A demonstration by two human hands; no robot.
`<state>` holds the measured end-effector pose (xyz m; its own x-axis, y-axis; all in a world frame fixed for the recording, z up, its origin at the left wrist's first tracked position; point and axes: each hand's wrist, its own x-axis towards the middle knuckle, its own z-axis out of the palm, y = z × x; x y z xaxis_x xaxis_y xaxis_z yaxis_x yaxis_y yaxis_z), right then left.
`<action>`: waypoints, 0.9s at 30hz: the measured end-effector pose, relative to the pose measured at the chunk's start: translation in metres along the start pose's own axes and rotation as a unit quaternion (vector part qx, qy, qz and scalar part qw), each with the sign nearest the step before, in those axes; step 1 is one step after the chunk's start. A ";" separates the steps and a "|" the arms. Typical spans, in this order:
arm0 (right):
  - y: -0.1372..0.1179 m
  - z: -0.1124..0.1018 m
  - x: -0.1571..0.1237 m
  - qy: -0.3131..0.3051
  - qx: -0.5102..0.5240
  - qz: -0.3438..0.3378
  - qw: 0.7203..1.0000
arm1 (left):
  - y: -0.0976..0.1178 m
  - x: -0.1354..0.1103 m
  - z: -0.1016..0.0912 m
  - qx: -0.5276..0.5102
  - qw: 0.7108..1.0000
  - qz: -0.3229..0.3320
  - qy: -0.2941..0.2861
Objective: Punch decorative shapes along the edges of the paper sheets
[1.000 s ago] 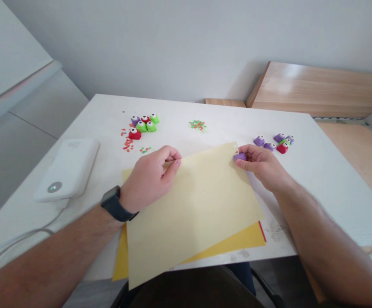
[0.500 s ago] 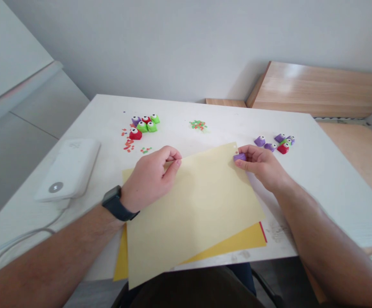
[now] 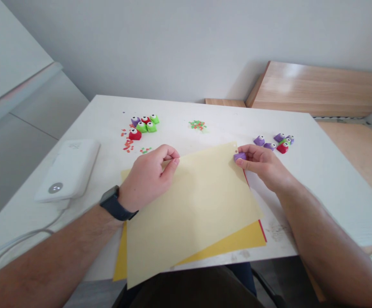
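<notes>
A cream sheet of paper [image 3: 198, 201] lies at an angle over a yellow sheet [image 3: 227, 246]. My left hand [image 3: 153, 173], with a dark watch at the wrist, is closed in a pinch on the cream sheet's far edge. At the far right corner my right hand [image 3: 258, 162] grips a small purple craft punch [image 3: 239, 157] between thumb and fingers. The punch sits on that corner, where a tiny star-like mark shows beside it. How deep the paper reaches into the punch is hidden.
Several red, green and purple punches [image 3: 142, 124] stand at the back left, and more punches [image 3: 278, 142] at the right. Paper confetti [image 3: 197, 125] lies at the back middle, with red bits [image 3: 128, 145] at left. A white power bank [image 3: 72, 171] with a cable rests at left.
Both hands keep nearly the same place and grip. A thin red edge now shows beneath the cream sheet's right side, just below my right hand.
</notes>
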<state>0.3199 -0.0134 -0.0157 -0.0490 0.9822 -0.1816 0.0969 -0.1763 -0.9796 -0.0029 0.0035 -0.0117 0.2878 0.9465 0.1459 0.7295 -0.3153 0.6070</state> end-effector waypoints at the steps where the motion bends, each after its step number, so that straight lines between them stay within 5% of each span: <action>1: 0.000 0.000 0.000 -0.001 0.001 0.000 1.000 | 0.000 0.000 0.000 0.002 1.000 0.001 0.000; 27: -0.003 -0.002 -0.004 -0.022 -0.033 -0.003 0.999 | 0.000 0.001 -0.003 0.010 1.000 -0.010 0.024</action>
<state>0.3218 -0.0167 -0.0114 -0.0932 0.9791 -0.1806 0.1618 -0.1640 -0.9731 -0.0044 0.0049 -0.0093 0.2434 0.9548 0.1706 0.7468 -0.2967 0.5952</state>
